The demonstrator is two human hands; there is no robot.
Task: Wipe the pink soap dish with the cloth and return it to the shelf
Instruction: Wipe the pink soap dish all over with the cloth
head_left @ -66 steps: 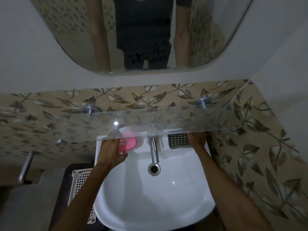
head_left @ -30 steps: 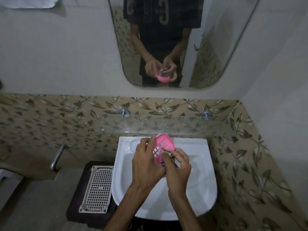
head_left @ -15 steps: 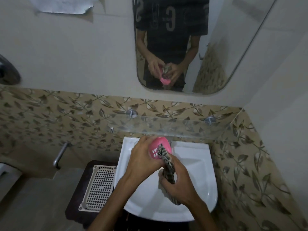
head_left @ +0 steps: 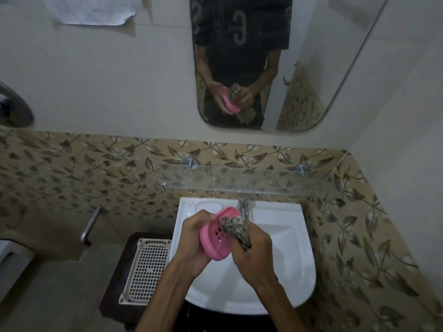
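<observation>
My left hand (head_left: 194, 240) grips the pink soap dish (head_left: 217, 243) by its left rim and holds it tilted above the white sink (head_left: 282, 264). The dish has slots in its base. My right hand (head_left: 255, 252) holds a bunched checked cloth (head_left: 233, 227) and presses it into the dish's upper right part. Above the sink, a clear glass shelf (head_left: 242, 179) hangs on two metal mounts; nothing stands on it.
A chrome tap (head_left: 244, 207) stands at the sink's back, just behind the dish. A white perforated basket (head_left: 147, 267) sits on a dark stand left of the sink. A mirror (head_left: 299, 92) above reflects my hands. A metal bar (head_left: 90, 226) sticks out at left.
Both hands lifted the dish and cloth from under the shelf to above the sink. The cloth now presses inside the dish, which is tilted more towards me than half a second ago.
</observation>
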